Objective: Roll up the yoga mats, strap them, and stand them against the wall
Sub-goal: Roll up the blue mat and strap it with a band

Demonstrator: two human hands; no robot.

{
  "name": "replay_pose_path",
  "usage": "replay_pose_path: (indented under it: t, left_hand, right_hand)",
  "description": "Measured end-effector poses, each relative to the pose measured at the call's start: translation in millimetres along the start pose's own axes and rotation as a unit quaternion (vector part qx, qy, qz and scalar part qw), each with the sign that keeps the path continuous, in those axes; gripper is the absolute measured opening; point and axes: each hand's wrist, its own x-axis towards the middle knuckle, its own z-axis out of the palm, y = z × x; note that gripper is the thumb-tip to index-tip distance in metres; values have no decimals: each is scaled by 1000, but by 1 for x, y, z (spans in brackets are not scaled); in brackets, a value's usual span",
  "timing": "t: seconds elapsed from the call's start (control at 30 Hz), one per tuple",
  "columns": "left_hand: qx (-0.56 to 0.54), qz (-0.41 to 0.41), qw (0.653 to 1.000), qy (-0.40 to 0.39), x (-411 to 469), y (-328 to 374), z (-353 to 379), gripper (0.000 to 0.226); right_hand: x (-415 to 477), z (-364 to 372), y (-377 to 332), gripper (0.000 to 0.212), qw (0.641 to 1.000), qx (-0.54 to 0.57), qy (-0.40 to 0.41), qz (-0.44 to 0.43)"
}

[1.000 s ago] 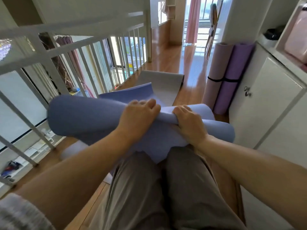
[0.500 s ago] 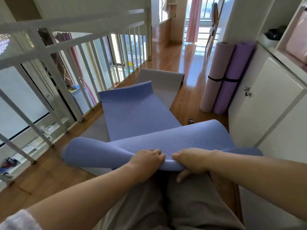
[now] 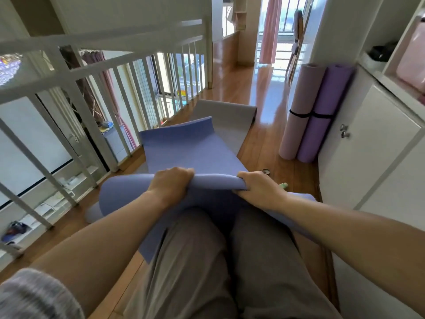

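- The blue mat lies along the floor on top of a grey mat. Its near end is drawn up over our lap in a loose, open curl.
- Our left grip and right grip both curl their fingers over the crest of that curl and pinch the fold, close together near the mat's middle.
- The mat looks soft, light and springy: it sags outside our hands and gapes at its left end. We judge it would spring open if released. A wider hold, nearer the side edges, should give a tighter, straighter roll.
- A pale rolled mat and a purple one, both strapped, stand against the cabinet.
- Compared with half a second ago, the fold sits farther from us and the near edge now drapes over our knees. A second ago the bundle was held high and hid most of the flat stretch.
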Motion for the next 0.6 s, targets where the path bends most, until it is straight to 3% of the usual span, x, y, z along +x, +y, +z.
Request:
replay_pose_path:
  t: [0.07, 0.17, 0.23, 0.27, 0.33, 0.4, 0.43, 0.5, 0.6]
  left_hand:
    - [41, 10, 989, 139, 13, -9, -29, 15]
    - [124, 66, 915, 377, 27, -15, -87, 14]
    - [119, 116, 888, 428, 23, -15, -102, 14]
    - [124, 133, 891, 417, 19, -13, -98, 12]
    - [138, 149, 929, 309, 2, -3, -73, 16]
    - [126, 126, 980, 84, -25, 19, -39, 19]
    - [113, 102, 988, -22, -37, 31, -21, 23]
    - [93, 80, 984, -132, -54, 42, 8, 27]
    - [35, 85, 980, -175, -61, 39, 25, 29]
  right_hand:
    - [13, -1, -5, 12, 993, 54, 103, -5]
    - [31, -15, -21, 12, 956, 104, 273, -14]
    - [34, -22, -23, 14, 948, 94, 301, -49]
    - [33, -23, -19, 14, 959, 84, 262, -69]
    - [23, -20, -11, 14, 992, 65, 80, -80]
    - [8, -11, -8, 18, 989, -3, -146, -37]
    - [1, -3, -9, 25, 973, -44, -227, -25]
    - [-9, 14, -11, 33, 945, -85, -314, -25]
    - [-16, 23, -15, 36, 939, -98, -331, -16]
